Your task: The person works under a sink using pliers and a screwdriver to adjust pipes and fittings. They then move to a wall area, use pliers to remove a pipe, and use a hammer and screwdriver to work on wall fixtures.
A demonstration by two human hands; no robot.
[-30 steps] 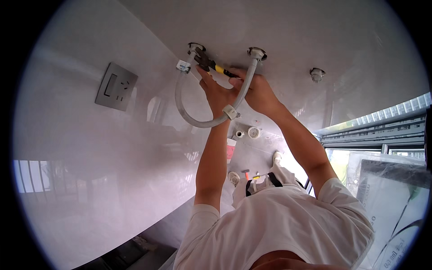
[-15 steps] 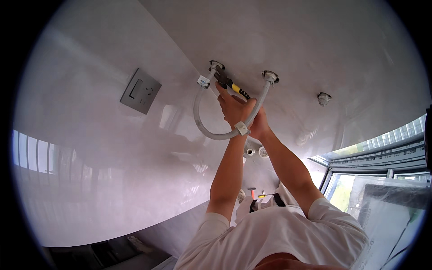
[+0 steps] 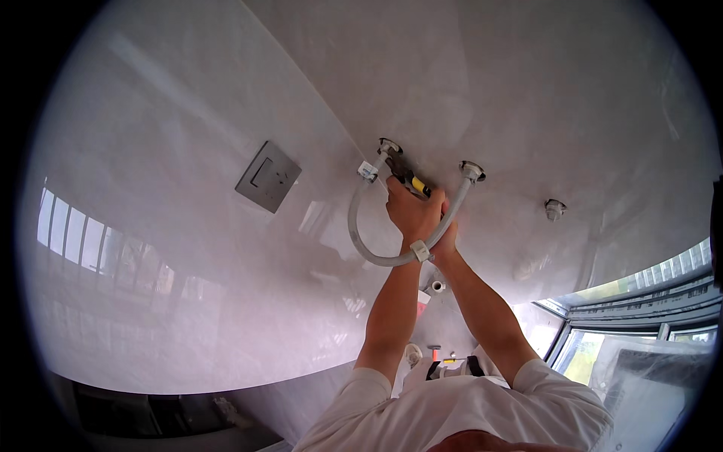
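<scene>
Pliers (image 3: 418, 184) with black and yellow handles have their dark jaws at the left wall fitting (image 3: 388, 148). My left hand (image 3: 413, 213) is closed around them, thumb side toward the jaws. Close against it, my right hand (image 3: 447, 235) is closed at the handle end, its fingers mostly hidden behind the left hand and the hose. A grey flexible hose (image 3: 357, 235) loops down from that fitting, passes in front of my wrists and rises to the right wall fitting (image 3: 471, 172). It carries a white tag (image 3: 367, 171) and a pale clip (image 3: 419, 250).
A grey switch and socket plate (image 3: 268, 178) sits on the glossy left wall. Another capped outlet (image 3: 554, 209) protrudes farther right. Below my arms are a pipe stub (image 3: 437, 286) and a red-handled tool (image 3: 434, 352). A window (image 3: 584, 358) stands at the lower right.
The whole view has shifted, so the wall and fittings appear lower and farther right. Both hands stay at the pliers by the left fitting, and the handles sit at a slightly different angle.
</scene>
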